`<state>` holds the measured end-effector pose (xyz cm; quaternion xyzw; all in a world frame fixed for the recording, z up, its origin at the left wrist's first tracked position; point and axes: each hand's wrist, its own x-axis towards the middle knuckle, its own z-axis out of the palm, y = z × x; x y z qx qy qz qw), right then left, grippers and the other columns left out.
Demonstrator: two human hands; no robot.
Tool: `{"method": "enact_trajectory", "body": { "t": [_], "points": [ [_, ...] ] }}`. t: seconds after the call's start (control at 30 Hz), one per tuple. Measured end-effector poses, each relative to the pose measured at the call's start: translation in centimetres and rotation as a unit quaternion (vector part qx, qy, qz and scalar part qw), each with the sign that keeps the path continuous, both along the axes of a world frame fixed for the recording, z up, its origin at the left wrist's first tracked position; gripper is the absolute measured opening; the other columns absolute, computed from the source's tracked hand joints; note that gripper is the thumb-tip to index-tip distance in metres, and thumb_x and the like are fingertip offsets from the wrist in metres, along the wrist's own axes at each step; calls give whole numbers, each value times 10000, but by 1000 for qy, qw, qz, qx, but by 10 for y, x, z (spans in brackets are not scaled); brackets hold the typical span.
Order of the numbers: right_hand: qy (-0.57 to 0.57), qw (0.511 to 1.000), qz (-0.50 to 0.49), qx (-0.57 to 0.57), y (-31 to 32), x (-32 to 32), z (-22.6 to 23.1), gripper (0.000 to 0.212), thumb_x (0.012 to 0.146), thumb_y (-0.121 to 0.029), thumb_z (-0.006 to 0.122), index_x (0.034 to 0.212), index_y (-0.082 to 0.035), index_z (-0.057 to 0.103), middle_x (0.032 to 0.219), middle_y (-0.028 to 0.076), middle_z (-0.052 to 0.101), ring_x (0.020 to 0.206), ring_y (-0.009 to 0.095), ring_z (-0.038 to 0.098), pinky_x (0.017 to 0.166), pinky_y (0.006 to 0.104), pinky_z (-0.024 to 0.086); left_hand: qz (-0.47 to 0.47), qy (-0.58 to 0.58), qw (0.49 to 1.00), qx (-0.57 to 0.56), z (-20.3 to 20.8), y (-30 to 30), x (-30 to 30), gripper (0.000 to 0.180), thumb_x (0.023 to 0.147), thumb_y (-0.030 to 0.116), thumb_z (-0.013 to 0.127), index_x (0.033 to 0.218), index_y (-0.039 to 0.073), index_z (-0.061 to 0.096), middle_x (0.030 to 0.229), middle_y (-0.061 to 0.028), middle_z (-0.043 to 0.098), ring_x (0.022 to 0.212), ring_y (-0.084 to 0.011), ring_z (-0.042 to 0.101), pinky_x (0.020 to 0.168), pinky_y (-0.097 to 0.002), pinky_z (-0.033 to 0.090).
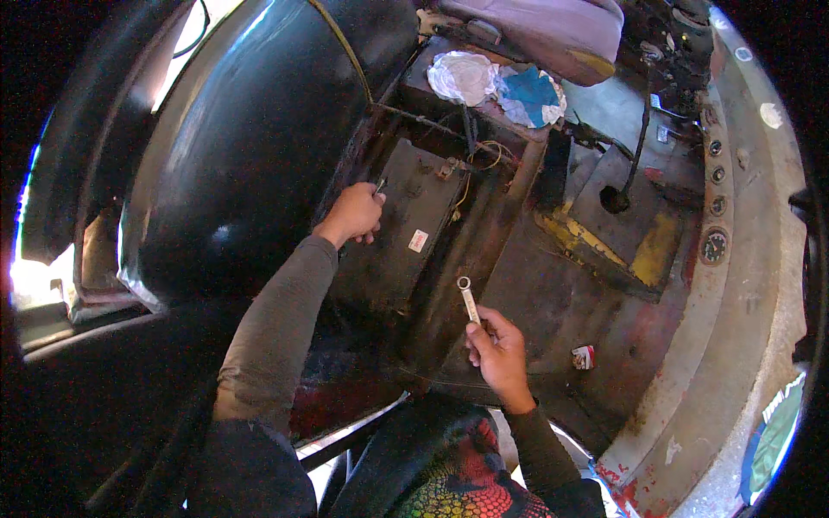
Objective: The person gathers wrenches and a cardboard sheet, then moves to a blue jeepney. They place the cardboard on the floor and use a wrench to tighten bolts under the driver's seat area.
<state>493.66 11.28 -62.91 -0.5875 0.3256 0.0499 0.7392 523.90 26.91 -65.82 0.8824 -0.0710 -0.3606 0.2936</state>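
Note:
A metal wrench is held upright in my right hand, its ring end pointing away from me. My left hand reaches to the left edge of a large dark battery with a small white label on top. The fingers of that hand are curled, and a small shiny metal piece shows just beyond them; what they grip is mostly hidden. At the battery's far right corner sits a terminal clamp, with yellowish wires beside it.
A black padded seat rises on the left. Crumpled cloths lie beyond the battery, before a lilac seat. To the right stand a gear lever, a worn yellow-black cover and a dashboard with gauges. A small red-white packet lies on the floor.

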Motion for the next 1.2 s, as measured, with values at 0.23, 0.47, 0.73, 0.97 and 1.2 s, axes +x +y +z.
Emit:
{"method": "enact_trajectory", "body": {
  "t": [0.23, 0.47, 0.73, 0.97, 1.2],
  "points": [
    [-4, 997, 21, 72, 21, 33, -21, 302, 1006, -100, 552, 1296, -19, 574, 800, 48, 605, 605, 111, 562, 516, 262, 457, -55, -226, 972, 25, -24, 3, 5, 356, 1027, 255, 511, 1210, -33, 612, 1018, -255, 694, 978, -417, 672, 803, -478, 517],
    [-2, 990, 16, 140, 31, 68, -25, 306, 1002, -96, 521, 1288, 11, 537, 831, 66, 601, 588, 141, 585, 493, 285, 470, 48, -206, 977, 31, -40, -7, 16, 375, 991, 286, 562, 1185, -25, 642, 1120, -281, 669, 1085, -450, 624, 918, -490, 474],
    [-32, 975, -85, 205, 24, 131, -66, 236, 1007, -123, 493, 1188, 11, 563, 780, 66, 546, 509, 156, 505, 444, 310, 399, 71, -207, 976, -12, -38, -28, 36, 336, 912, 355, 696, 1002, 34, 737, 911, -211, 722, 864, -352, 695, 790, -434, 516],
    [-16, 953, -195, 231, 14, 211, -84, 123, 1025, -180, 492, 1035, -58, 498, 750, 69, 578, 565, 205, 597, 512, 365, 521, 1, -211, 976, -59, -32, -81, 55, 283, 840, 303, 751, 940, 38, 755, 900, -195, 727, 872, -369, 703, 788, -440, 529],
    [-55, 949, -237, 203, 18, 250, -120, 149, 1012, -162, 512, 1100, -43, 533, 823, 70, 613, 647, 195, 619, 521, 366, 495, -90, -203, 974, -40, -34, -121, 61, 289, 817, 301, 778, 964, 54, 753, 934, -217, 722, 912, -400, 690, 825, -472, 531]
  ]
}}
